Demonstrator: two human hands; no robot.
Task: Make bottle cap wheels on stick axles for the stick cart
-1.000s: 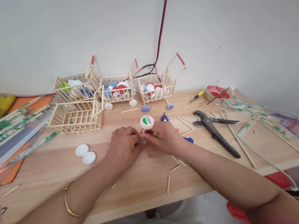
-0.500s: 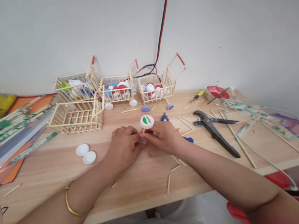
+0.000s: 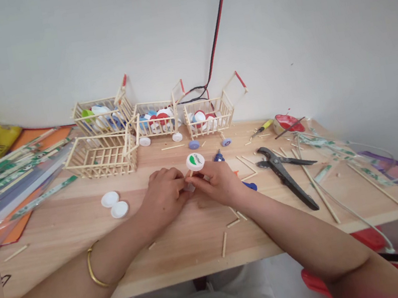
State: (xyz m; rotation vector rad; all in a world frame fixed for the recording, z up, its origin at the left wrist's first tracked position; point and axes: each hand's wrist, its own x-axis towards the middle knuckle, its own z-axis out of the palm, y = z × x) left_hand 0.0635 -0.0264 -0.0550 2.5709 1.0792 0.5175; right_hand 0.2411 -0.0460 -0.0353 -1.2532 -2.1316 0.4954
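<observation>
A white bottle cap with a green mark [image 3: 195,161] stands up on a short wooden stick, at the meeting point of both hands. My right hand [image 3: 217,181] pinches that stick between thumb and fingers. Close against it, my left hand [image 3: 164,194] has its fingers closed on something whitish, mostly hidden by the fingertips. Two white caps [image 3: 119,209] lie on the wooden table [image 3: 186,253] to the left of my left hand. Behind the hands is a small stick cart without visible wheels [image 3: 103,157].
Three carts filled with caps, one of them with blue wheels [image 3: 211,116], line the wall. Pliers [image 3: 287,175], a glue bottle [image 3: 218,156], a knife [image 3: 264,127] and a red bowl [image 3: 288,124] lie right. Wrapped sticks [image 3: 16,174] cover the left side.
</observation>
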